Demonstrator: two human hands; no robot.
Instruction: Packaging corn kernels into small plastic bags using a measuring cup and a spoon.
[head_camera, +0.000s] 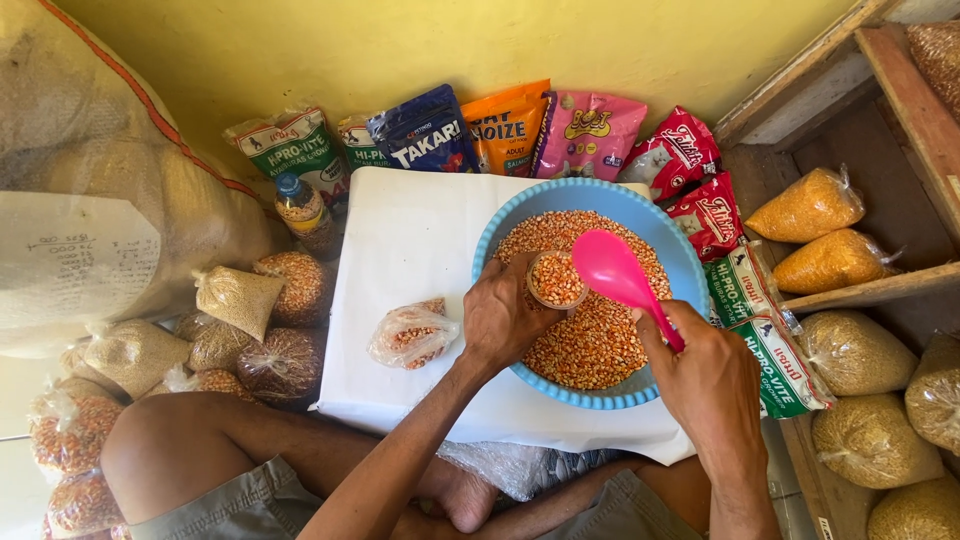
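I see the left hand (497, 318) wrapped around a small cup (556, 279) of corn over the blue bowl (690, 262) — the right hand (708, 372) grips a pink spoon (622, 275) just beside it.

Feed packets (505, 125), grain bags (805, 205)

Pink spoon (612, 268), light-blue basin (690, 262) of orange-yellow corn (590, 345), white sheet (405, 250), seemingly mustard-yellow wall (400, 50)
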